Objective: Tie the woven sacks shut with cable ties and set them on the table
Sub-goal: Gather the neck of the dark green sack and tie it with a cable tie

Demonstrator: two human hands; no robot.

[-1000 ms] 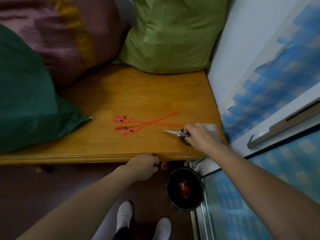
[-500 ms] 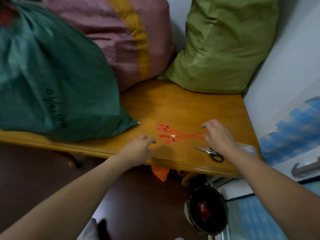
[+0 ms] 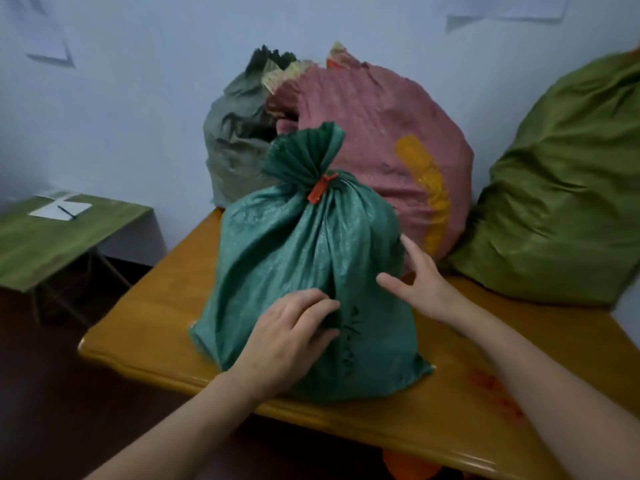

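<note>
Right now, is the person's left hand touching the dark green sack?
Touching. The head view shows the left hand resting on the front of the dark green sack, fingers lying against the fabric with no gap.
</note>
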